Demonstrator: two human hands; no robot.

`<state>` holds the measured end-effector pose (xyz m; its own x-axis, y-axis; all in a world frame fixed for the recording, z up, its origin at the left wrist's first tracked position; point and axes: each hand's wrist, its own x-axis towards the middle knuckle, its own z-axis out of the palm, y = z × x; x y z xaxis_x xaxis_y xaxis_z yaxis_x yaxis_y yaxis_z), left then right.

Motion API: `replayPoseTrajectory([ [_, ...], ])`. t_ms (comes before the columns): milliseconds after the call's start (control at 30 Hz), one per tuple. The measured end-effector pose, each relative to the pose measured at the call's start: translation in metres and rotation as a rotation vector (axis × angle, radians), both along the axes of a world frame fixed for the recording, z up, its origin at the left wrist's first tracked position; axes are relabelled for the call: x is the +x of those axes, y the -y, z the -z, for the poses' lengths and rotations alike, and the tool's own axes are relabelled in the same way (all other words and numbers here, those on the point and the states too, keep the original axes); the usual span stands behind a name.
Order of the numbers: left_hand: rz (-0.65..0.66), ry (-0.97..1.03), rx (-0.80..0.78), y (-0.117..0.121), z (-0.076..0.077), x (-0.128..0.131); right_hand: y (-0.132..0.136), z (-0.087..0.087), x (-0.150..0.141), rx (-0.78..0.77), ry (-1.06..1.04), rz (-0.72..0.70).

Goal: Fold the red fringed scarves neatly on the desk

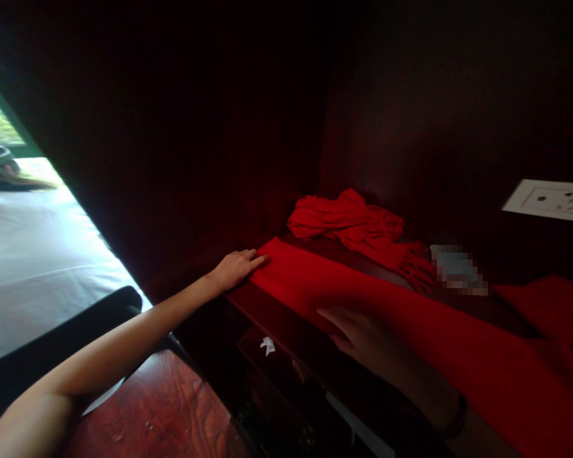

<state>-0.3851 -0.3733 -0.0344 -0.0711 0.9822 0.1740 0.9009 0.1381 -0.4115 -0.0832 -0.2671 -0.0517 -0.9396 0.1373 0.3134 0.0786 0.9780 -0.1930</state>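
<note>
A long red scarf (391, 299) lies spread flat along the dark desk top, running from the far left corner to the lower right. My left hand (236, 267), with a ring on one finger, rests at the scarf's far left end, fingers stretched out on its edge. Over the middle of the scarf is my right hand (356, 334), palm down with fingers extended and thumb apart, in shadow; whether it touches the cloth I cannot tell. Behind the flat scarf, a second red fringed scarf (339, 219) lies bunched against the back corner.
A blurred-out flat object (458, 270) lies near the back wall. More red cloth (549, 305) is at the right. A white power socket (554, 200) sits on the wall. Below left are a black chair (67, 324) and reddish wood floor (167, 407); a white-sheeted bed (28, 242) stands beyond the panel.
</note>
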Motion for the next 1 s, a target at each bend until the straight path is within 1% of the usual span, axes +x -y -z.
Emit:
replayPoseTrajectory([
  [67, -0.056, -0.041, 0.072, 0.002, -0.006, 0.007, 0.003, 0.0, 0.0, 0.001, -0.023, 0.007],
  [133, -0.1, -0.053, 0.103, 0.005, -0.011, 0.013, 0.004, 0.002, -0.001, 0.035, -0.033, 0.025],
  [233, -0.136, -0.061, 0.05, 0.008, -0.012, 0.019, 0.005, 0.006, -0.004, 0.085, -0.016, 0.034],
  [400, -0.34, -0.054, 0.001, 0.011, -0.005, 0.028, 0.008, 0.003, -0.004, 0.132, 0.039, 0.031],
  [500, -0.411, -0.001, -0.07, 0.011, -0.011, 0.039, 0.011, -0.002, -0.004, 0.125, 0.063, 0.034],
  [567, -0.41, 0.036, -0.066, 0.006, -0.018, 0.049, 0.011, -0.005, -0.004, 0.084, 0.058, 0.033],
  [600, -0.381, 0.059, -0.048, 0.0, -0.021, 0.055, 0.01, -0.006, -0.004, 0.053, 0.058, 0.029],
  [667, -0.245, 0.136, 0.006, -0.015, -0.022, 0.064, 0.007, -0.006, -0.003, -0.004, 0.063, 0.024],
  [733, -0.078, 0.251, 0.031, -0.036, -0.015, 0.069, 0.004, -0.005, -0.001, -0.017, 0.079, 0.044],
  [767, -0.038, 0.312, 0.017, -0.046, -0.009, 0.069, 0.004, -0.003, 0.0, -0.003, 0.09, 0.065],
  [800, -0.05, 0.369, -0.012, -0.055, -0.003, 0.067, 0.004, -0.002, 0.002, 0.021, 0.103, 0.093],
  [867, -0.159, 0.454, -0.078, -0.069, 0.01, 0.06, 0.006, 0.002, 0.009, 0.072, 0.137, 0.146],
  [933, -0.258, 0.488, -0.104, -0.073, 0.018, 0.05, 0.009, 0.005, 0.02, 0.096, 0.17, 0.172],
  [1000, -0.279, 0.475, -0.095, -0.07, 0.022, 0.037, 0.008, 0.006, 0.038, 0.088, 0.194, 0.195],
])
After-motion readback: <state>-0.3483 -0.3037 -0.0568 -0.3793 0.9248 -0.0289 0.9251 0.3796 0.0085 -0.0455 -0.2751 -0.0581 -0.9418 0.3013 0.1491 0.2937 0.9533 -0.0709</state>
